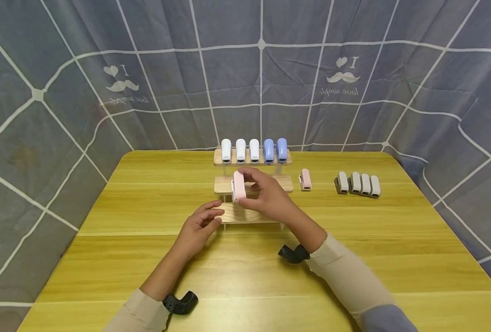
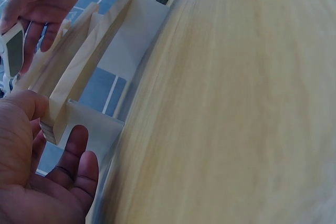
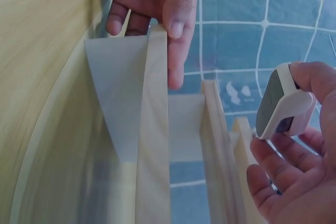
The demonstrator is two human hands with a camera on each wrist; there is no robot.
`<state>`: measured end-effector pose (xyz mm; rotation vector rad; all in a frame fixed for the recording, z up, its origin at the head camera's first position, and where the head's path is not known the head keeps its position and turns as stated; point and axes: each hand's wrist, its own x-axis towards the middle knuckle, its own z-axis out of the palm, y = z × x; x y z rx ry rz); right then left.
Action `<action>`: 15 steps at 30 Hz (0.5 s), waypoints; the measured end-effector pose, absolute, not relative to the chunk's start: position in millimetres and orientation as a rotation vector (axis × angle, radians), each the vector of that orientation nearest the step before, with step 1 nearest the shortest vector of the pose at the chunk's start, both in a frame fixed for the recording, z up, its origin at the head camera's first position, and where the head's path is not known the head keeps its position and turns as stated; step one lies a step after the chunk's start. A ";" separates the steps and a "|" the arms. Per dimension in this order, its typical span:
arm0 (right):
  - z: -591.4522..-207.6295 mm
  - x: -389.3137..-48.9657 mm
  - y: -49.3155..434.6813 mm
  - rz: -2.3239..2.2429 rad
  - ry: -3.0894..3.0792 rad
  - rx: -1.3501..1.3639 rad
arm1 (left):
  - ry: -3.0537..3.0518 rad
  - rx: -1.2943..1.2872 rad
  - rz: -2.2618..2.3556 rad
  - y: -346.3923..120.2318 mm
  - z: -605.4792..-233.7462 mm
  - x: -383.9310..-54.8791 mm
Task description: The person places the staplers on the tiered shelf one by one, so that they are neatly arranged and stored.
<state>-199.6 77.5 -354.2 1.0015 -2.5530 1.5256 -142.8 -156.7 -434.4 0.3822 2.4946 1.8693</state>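
A pink-and-white mini stapler (image 1: 239,186) is held in my right hand (image 1: 268,193), above the lower tiers of a three-tier wooden stand. Its grey base (image 3: 270,103) shows in the right wrist view, with thumb and fingers on either side. My left hand (image 1: 199,229) is at the left end of the lowest shelf (image 1: 249,216). Its relaxed fingers lie around the board's end (image 2: 52,121), some above and some below, without a visible firm grip. White staplers (image 1: 240,151) and two blue staplers (image 1: 269,151) stand in a row on the top shelf (image 1: 218,157).
Another pink stapler (image 1: 305,180) stands on the wooden table (image 1: 245,286), right of the stand. Farther right are several white staplers with dark bases (image 1: 355,183). A grey gridded curtain (image 1: 237,83) surrounds the table's back and sides. The middle shelf (image 1: 223,185) is partly hidden.
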 end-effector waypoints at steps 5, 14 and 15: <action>-354.8 -201.4 64.3 1.524 -2.552 1.003 | 2.503 0.385 1.864 -156.3 -434.5 -143.6; -359.5 -206.7 47.5 1.539 -2.577 0.990 | 2.532 0.371 1.830 -156.9 -434.5 -143.6; -360.1 -207.6 46.2 1.532 -2.578 0.982 | 2.532 0.372 1.829 -157.1 -434.7 -143.8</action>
